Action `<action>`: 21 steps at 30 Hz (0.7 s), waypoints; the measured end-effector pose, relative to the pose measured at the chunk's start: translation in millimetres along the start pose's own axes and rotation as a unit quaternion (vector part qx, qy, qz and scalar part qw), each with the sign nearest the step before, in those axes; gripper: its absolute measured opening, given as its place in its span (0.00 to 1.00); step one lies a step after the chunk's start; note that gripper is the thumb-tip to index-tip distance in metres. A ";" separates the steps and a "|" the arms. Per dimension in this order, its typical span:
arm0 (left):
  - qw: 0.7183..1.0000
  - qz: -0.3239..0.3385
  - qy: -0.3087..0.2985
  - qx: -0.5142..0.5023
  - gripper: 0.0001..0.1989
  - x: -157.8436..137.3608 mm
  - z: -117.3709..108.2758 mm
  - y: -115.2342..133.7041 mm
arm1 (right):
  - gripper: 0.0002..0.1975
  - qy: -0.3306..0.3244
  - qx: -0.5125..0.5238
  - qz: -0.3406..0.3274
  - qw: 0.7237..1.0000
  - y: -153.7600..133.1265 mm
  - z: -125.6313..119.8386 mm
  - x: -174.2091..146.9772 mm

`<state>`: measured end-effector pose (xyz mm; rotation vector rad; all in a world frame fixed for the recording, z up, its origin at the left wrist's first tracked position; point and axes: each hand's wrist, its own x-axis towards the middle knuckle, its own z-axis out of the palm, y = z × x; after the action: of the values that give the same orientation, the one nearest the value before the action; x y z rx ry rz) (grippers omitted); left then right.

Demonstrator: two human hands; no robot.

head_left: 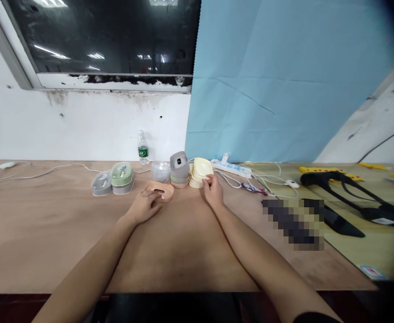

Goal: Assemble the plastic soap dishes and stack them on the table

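My left hand (144, 206) has its fingers over the near left side of a shallow peach plastic tray (167, 194) with an oval slot, which rests on the table. My right hand (213, 190) pinches the right edge of the top cream tray (202, 166). That tray tilts on a stack of cream trays (194, 180). Between my hands, a stack of grey slotted pieces (179, 167) stands over green and peach ones. Clear plastic cups (160, 172) are nested beside it. Further left sit a grey box (101, 185) and a green-topped box (122, 175).
A water bottle (143, 150) stands by the wall. Behind my right hand lie a white power strip (232, 168) and looping cables. Small packets (254, 188), a black strap-like frame (354, 199) and yellow pieces (331, 172) are to the right. The brown tabletop (183, 251) ends in front of me.
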<state>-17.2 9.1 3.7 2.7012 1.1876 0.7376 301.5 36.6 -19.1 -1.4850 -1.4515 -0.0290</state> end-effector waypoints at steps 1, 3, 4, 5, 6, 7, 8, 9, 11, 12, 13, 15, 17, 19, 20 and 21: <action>1.000 -0.006 0.002 -0.006 0.18 -0.8 -2.0 -1.3 | 0.19 0.000 0.004 0.004 1.000 0.2 0.3 -0.1; 1.000 -0.016 0.005 -0.014 0.17 -2.0 -4.8 -2.6 | 0.18 0.002 0.015 0.010 1.000 0.9 0.8 -0.1; 1.000 -0.019 0.006 -0.017 0.17 -2.3 -5.6 -2.8 | 0.18 0.003 0.020 0.013 1.000 1.3 0.9 0.0; 1.000 -0.020 0.007 -0.019 0.17 -2.5 -6.0 -2.9 | 0.18 0.005 0.023 0.015 1.000 1.8 0.9 0.2; 1.000 -0.020 0.009 -0.020 0.17 -2.6 -6.0 -2.9 | 0.17 0.008 0.027 0.017 0.999 2.4 1.0 0.4; 1.000 -0.020 0.010 -0.020 0.18 -2.5 -5.8 -3.0 | 0.17 0.011 0.031 0.017 0.999 2.9 1.1 0.6; 1.000 -0.019 0.010 -0.021 0.18 -2.4 -5.4 -3.1 | 0.17 0.015 0.034 0.017 0.999 3.5 1.3 0.8; 1.000 -0.018 0.010 -0.021 0.18 -2.3 -4.9 -3.2 | 0.16 0.018 0.038 0.018 0.999 4.0 1.5 0.9; 1.000 -0.020 0.009 -0.021 0.18 -2.1 -4.1 -3.8 | 0.16 0.021 0.050 0.023 0.998 4.6 2.1 1.0; 0.999 -0.021 0.009 -0.022 0.18 -2.1 -3.8 -4.2 | 0.15 0.021 0.057 0.027 0.998 4.5 2.3 0.9; 0.999 -0.022 0.010 -0.024 0.18 -2.1 -3.5 -4.7 | 0.15 0.020 0.063 0.029 0.997 4.1 2.3 0.9; 0.999 -0.022 0.011 -0.025 0.18 -2.2 -3.2 -5.8 | 0.15 0.024 0.073 0.031 0.997 2.0 1.5 0.6; 0.999 -0.019 0.011 -0.023 0.19 -2.3 -3.2 -6.5 | 0.16 0.045 0.082 0.031 0.995 -1.8 0.0 0.0; 1.000 -0.016 0.009 -0.021 0.19 -2.3 -3.5 -6.4 | 0.17 0.077 0.096 0.032 0.992 -6.3 -1.5 -1.8; 1.000 -0.015 0.009 -0.019 0.19 -2.3 -3.9 -6.0 | 0.17 0.087 0.105 0.031 0.990 -8.7 -2.0 -3.4; 1.000 -0.017 0.010 -0.016 0.19 -2.2 -4.3 -5.4 | 0.18 0.092 0.113 0.030 0.989 -11.0 -2.4 -5.8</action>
<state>-24.1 10.9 5.2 2.6468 1.2115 0.7730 293.1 28.2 -14.8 -1.3037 -1.2185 0.0332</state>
